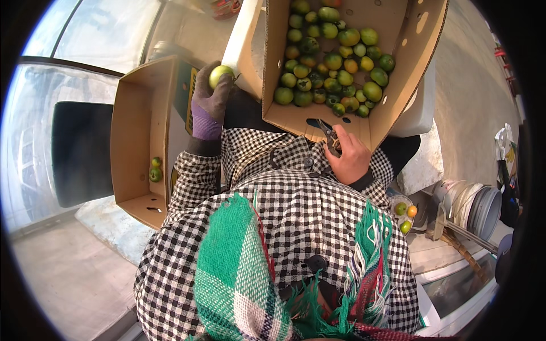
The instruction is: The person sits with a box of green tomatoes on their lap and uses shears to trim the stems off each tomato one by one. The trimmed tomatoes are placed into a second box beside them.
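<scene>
My left hand (pixel 212 100), in a purple knit glove with a dark coated palm, grips a pale green tomato (pixel 221 76). A bit of stem juts from the tomato's right side. In my bare right hand (pixel 350 154) are small pruning snips (pixel 328 135), their blades pointing up and left over the near wall of a cardboard box (pixel 337 133). Inside that box lie many green tomatoes (pixel 332 61), some yellowing or orange. Left of my left arm stands a second cardboard box (pixel 138 132) with two small green tomatoes (pixel 155 169) at its near end.
A pale foam box (pixel 411 113) sits under the full cardboard box. To my right, a container (pixel 396 200) holds a few tomatoes near stacked buckets (pixel 473 209). A white block (pixel 426 157) is beside my right leg. Clear sheeting (pixel 102 30) forms the left wall.
</scene>
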### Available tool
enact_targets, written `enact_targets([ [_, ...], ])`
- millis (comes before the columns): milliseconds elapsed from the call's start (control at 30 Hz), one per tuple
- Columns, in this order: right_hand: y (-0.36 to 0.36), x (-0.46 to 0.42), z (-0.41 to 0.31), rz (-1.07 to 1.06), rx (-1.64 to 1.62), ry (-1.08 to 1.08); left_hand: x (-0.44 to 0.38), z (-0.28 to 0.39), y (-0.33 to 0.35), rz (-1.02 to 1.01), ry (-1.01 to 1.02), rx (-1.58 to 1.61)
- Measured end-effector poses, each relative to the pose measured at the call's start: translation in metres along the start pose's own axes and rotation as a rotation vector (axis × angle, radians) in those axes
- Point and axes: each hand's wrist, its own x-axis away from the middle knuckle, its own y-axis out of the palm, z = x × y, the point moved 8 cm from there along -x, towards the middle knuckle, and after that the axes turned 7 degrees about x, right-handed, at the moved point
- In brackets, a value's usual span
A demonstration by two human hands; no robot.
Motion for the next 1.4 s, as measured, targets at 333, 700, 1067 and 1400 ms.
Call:
enact_targets([
  [333, 0.007, 0.0, 0.0, -0.022, -0.026, -0.024, -0.017, 0.021, -0.167, 0.428, -0.206, -1.465],
  [700, 0.007, 0.0, -0.001, -0.033, -0.038, -0.037, -0.029, -0.059, -0.218, 0.219, -0.246, -0.858],
  [1067, 0.008, -0.001, 0.0, -0.04, -0.046, -0.037, 0.012, 0.053, 0.015, -0.001, 0.656, -0.909],
  [1400, 0.004, 0.002, 0.004, -0.021, -0.054, 0.014, -0.017, -0.044, 0.197, -0.545, 0.319, -1.062],
])
